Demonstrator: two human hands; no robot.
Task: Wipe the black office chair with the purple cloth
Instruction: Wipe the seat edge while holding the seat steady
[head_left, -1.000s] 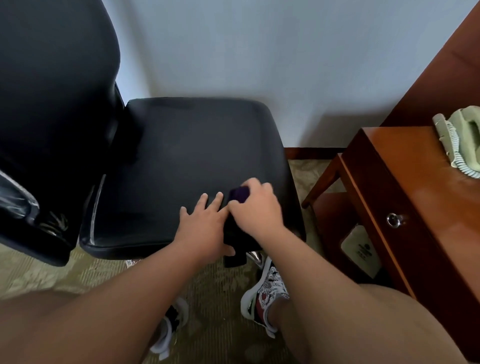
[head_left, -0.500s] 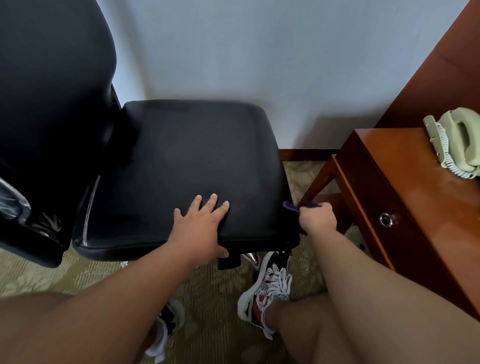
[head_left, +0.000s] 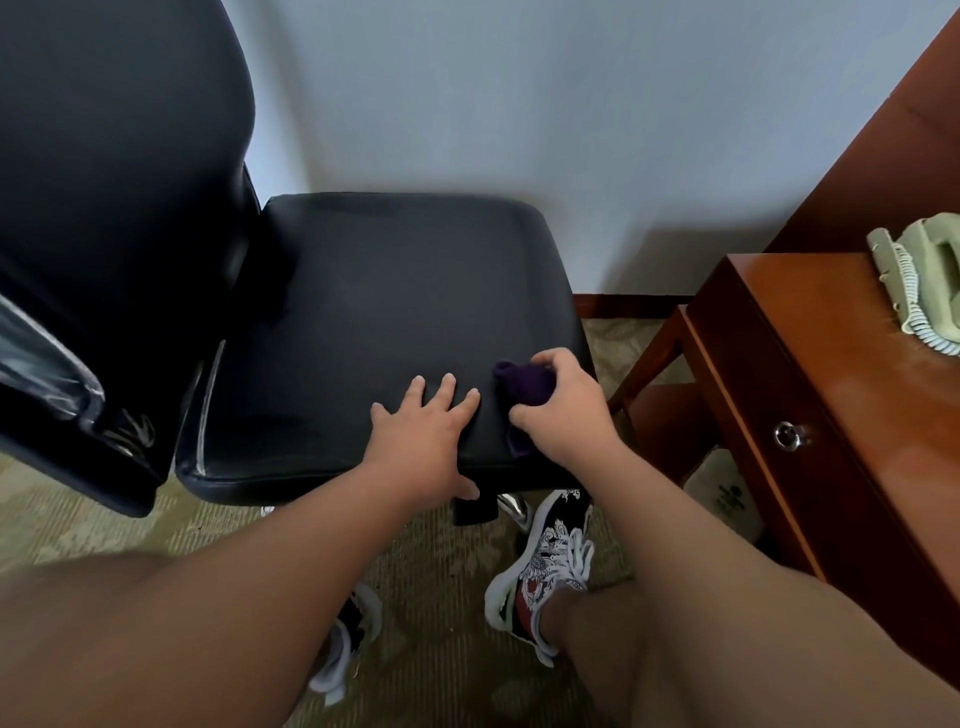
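Note:
The black office chair (head_left: 374, 312) stands in front of me, its backrest at the left and its seat facing right. My left hand (head_left: 421, 436) lies flat with fingers spread on the seat's near edge. My right hand (head_left: 561, 410) is closed on the bunched purple cloth (head_left: 524, 387) and presses it onto the seat's near right corner, just right of the left hand. Part of the cloth hangs below the hand over the seat edge.
A wooden side table (head_left: 831, 374) with a drawer knob (head_left: 789, 434) stands close at the right, with a pale green telephone (head_left: 924, 286) on top. A white wall is behind the chair. My feet in patterned sneakers (head_left: 550, 561) rest on the carpet below the seat.
My right hand went with the cloth from the seat's near part out past its right edge, then came back onto the near right corner. The left hand stayed flat on the seat.

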